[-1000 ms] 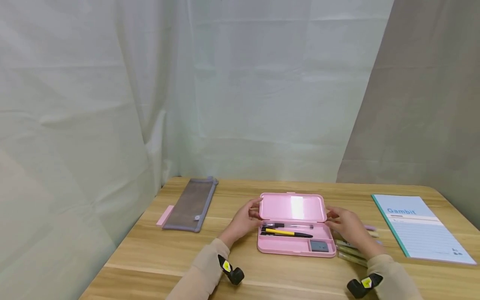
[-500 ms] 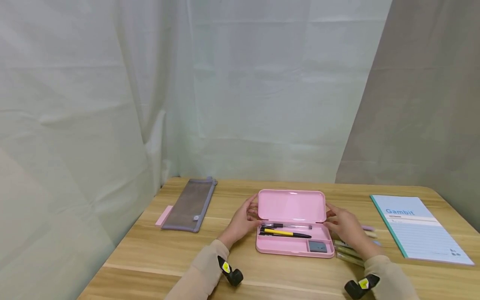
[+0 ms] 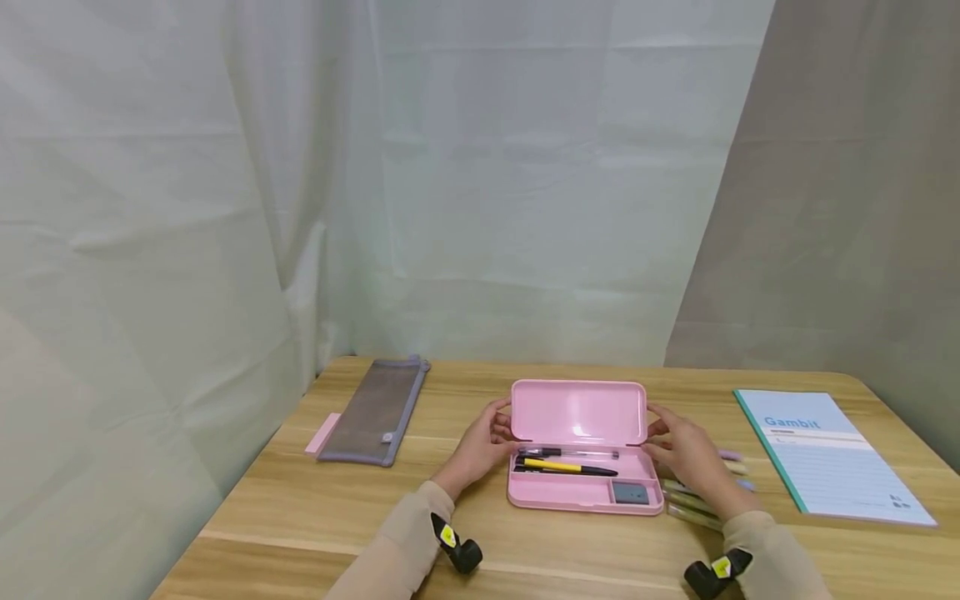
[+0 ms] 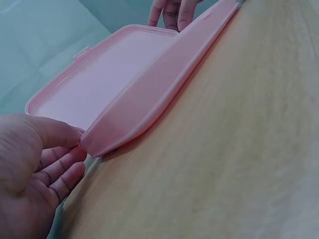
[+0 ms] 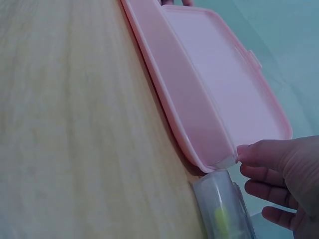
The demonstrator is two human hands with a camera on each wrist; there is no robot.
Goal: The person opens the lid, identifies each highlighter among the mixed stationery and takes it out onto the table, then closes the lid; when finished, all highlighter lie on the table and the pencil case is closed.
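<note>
A pink pencil case [image 3: 555, 493] lies on the table with its lid [image 3: 577, 412] raised at the back. In its long compartment are a clear pen with a black grip [image 3: 552, 452] and a yellow-and-black pen [image 3: 570, 467]; a dark grey block [image 3: 630, 493] sits in the small front-right compartment. My left hand [image 3: 482, 446] holds the left end, thumb [image 4: 60, 133] at the case's corner and fingers reaching behind toward the lid. At the opposite end my right hand [image 3: 690, 454] grips likewise, its thumb [image 5: 259, 153] pressed to the corner.
Several pale-barrelled markers [image 3: 693, 517] lie beside the case, partly under my right hand. A grey mesh zip pouch [image 3: 371, 412] rests at the left, overlapping a pink strip [image 3: 322, 435]. Far right is a notebook [image 3: 847, 475] with "Gambit" on it. Curtains hang behind the table.
The lid has tilted up to stand more upright, and both hands keep their hold at the case's ends. The whole view has shifted slightly.
</note>
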